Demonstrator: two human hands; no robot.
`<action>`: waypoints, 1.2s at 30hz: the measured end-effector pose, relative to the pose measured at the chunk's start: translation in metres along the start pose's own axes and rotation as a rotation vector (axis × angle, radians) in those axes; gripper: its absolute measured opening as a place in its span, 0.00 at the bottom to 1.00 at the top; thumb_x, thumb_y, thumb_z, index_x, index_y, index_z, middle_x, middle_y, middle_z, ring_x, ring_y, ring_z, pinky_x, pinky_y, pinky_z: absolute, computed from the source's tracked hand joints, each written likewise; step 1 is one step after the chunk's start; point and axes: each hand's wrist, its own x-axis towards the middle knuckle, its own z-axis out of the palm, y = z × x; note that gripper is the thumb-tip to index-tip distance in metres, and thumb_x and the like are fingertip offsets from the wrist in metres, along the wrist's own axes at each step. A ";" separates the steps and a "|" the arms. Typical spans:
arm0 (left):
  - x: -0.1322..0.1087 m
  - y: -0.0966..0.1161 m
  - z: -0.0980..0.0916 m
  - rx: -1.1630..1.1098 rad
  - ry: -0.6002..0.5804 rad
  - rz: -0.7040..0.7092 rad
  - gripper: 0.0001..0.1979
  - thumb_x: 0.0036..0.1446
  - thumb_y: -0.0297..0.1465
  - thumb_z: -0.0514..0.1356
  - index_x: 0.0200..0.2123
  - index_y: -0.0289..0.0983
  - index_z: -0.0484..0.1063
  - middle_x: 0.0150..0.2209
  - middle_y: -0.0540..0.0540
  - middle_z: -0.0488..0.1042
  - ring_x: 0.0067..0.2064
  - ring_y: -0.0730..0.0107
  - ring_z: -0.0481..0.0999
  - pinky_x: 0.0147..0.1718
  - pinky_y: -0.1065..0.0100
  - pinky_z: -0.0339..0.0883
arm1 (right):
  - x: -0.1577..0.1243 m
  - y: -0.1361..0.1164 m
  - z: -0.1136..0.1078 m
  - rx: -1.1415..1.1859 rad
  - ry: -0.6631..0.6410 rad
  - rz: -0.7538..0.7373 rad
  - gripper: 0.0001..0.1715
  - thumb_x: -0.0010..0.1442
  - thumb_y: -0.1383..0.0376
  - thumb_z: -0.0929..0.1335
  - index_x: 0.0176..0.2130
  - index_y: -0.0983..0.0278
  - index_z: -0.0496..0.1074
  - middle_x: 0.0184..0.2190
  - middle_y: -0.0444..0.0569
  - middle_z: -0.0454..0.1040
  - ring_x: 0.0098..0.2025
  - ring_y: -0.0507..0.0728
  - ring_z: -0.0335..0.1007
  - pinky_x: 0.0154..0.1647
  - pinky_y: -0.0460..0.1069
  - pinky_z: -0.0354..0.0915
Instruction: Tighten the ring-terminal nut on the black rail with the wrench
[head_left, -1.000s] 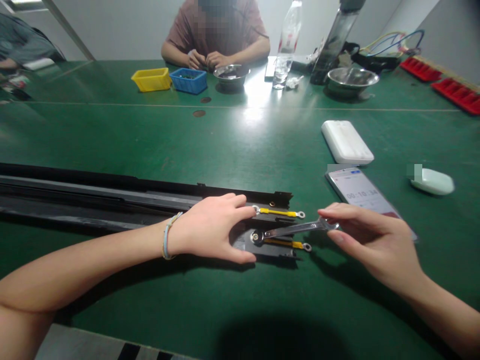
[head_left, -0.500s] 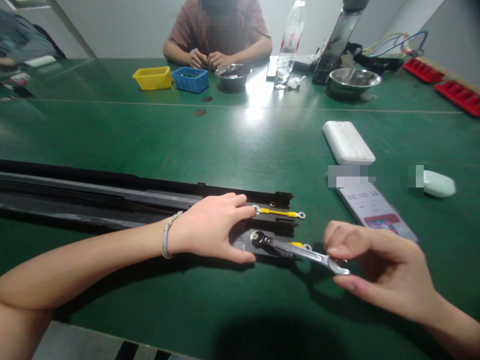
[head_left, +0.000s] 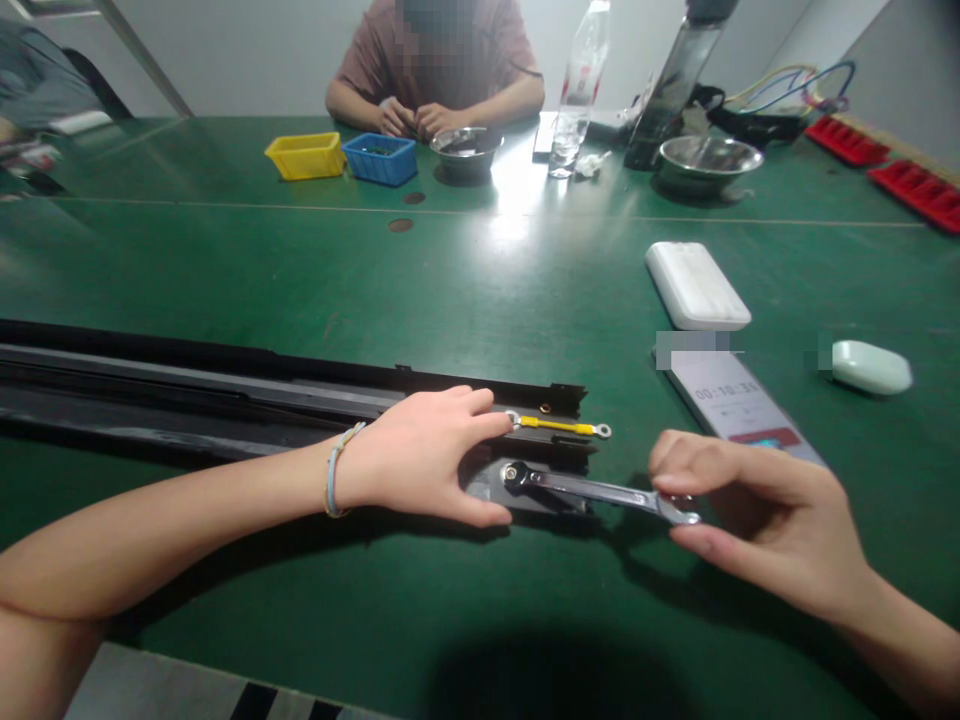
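My left hand [head_left: 420, 455] lies spread across the ends of two long black metal rails [head_left: 187, 375], pressing on them with nothing grasped. A combination wrench [head_left: 592, 490] has its ring end around a nut or bolt head on the nearer rail. My right hand [head_left: 772, 520] pinches the wrench's open end between thumb and fingers. Beside my left fingertips, a short yellow wire [head_left: 559, 425] with ring terminals is joined to the farther rail, its loose end sticking out past the rail.
A phone [head_left: 735, 400] lies near my right hand, with a white box-like device [head_left: 697, 285] and a pale green case [head_left: 871, 367] around it. Across the table sits a person [head_left: 439, 60] behind yellow [head_left: 306, 157] and blue bins [head_left: 381, 160], metal bowls [head_left: 709, 165] and a bottle [head_left: 579, 95].
The wrench's handle has swung slightly away from me, with my right hand moving along. It now covers the second yellow wire's end, which showed before. My left hand stays put.
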 end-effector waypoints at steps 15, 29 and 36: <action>-0.004 0.004 -0.003 -0.005 0.000 -0.004 0.31 0.47 0.55 0.59 0.48 0.40 0.67 0.37 0.48 0.67 0.38 0.63 0.68 0.35 0.65 0.64 | 0.005 -0.005 0.006 -0.371 0.279 0.241 0.14 0.55 0.64 0.71 0.43 0.51 0.79 0.32 0.42 0.83 0.30 0.54 0.78 0.29 0.46 0.73; -0.002 0.002 -0.001 0.000 0.003 -0.001 0.31 0.47 0.55 0.59 0.47 0.40 0.67 0.37 0.47 0.67 0.38 0.63 0.68 0.34 0.66 0.63 | -0.001 -0.001 0.001 -0.095 0.197 0.190 0.10 0.52 0.62 0.74 0.38 0.51 0.79 0.30 0.44 0.79 0.32 0.56 0.75 0.30 0.48 0.72; 0.003 0.001 0.000 -0.004 0.009 0.002 0.30 0.47 0.54 0.59 0.46 0.39 0.68 0.37 0.48 0.66 0.38 0.63 0.68 0.34 0.66 0.63 | -0.002 0.001 0.005 0.132 0.016 0.057 0.11 0.51 0.66 0.75 0.37 0.59 0.77 0.24 0.44 0.73 0.26 0.54 0.68 0.27 0.51 0.66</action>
